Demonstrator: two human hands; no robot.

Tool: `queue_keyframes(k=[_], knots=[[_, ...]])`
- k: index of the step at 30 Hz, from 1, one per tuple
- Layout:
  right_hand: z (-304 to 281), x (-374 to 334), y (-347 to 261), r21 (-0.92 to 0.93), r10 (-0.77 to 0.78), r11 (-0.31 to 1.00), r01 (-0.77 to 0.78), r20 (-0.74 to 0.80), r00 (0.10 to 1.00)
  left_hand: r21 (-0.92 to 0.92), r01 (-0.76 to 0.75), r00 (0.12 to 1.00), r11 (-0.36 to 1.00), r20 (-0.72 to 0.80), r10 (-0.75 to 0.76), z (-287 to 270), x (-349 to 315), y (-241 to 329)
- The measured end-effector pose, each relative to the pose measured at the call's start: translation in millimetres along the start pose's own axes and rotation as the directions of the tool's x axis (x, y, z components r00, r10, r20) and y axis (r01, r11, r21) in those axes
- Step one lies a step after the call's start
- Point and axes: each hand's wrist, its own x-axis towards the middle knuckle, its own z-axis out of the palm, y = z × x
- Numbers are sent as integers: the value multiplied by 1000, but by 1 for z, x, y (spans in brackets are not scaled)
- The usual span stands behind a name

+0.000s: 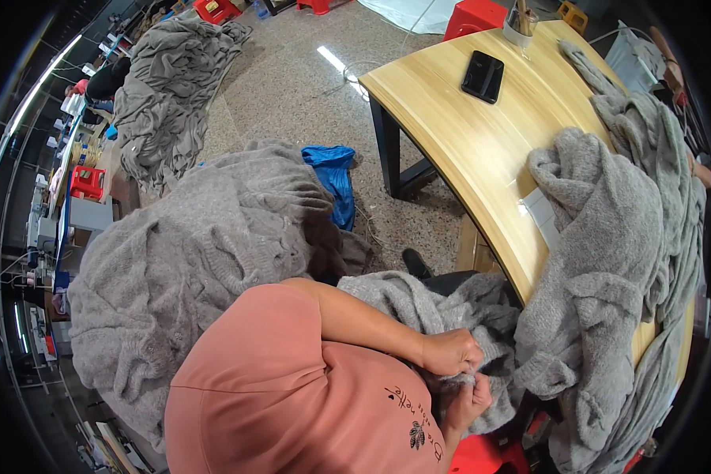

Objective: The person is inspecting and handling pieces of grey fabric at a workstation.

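Observation:
A grey knitted garment (403,294) lies bunched across my lap, beside the table edge. My left hand (453,351) is closed, its fingers pinching a small fold of the knit. Just below it, my right hand (470,401) is closed on the same fold, with the fingertips of both hands nearly touching. Something pale shows between the fingers, too small to make out. Right of my hands, a grey knitted sweater (600,229) is heaped over the table's edge.
A light wood table (426,79) with dark legs carries a black phone (483,77) and a clear cup (520,28) of tools. Large heaps of grey knitwear (189,245) lie at my left. A blue bag (333,182) rests on the floor; red stools (475,17) stand around.

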Motion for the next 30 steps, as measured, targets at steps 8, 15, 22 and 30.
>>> queue_keyframes(k=[8, 15, 22, 30], knots=[[9, 5, -19, -299, -46, 954, 25, -64, 997, 423, -322, 928, 847, -35, 370, -2, -12, 3], [27, 33, -19, -318, -309, 919, 233, -213, 927, 269, -113, 943, 957, -275, 189, -10, -2, 7], [-37, 21, 11, -622, 26, 782, -33, -21, 999, 251, 287, 952, 924, 32, -305, -45, 5, -6], [11, 29, -11, -149, -353, 919, 366, 107, 929, 191, 275, 954, 942, 66, -292, -28, 9, 11]])
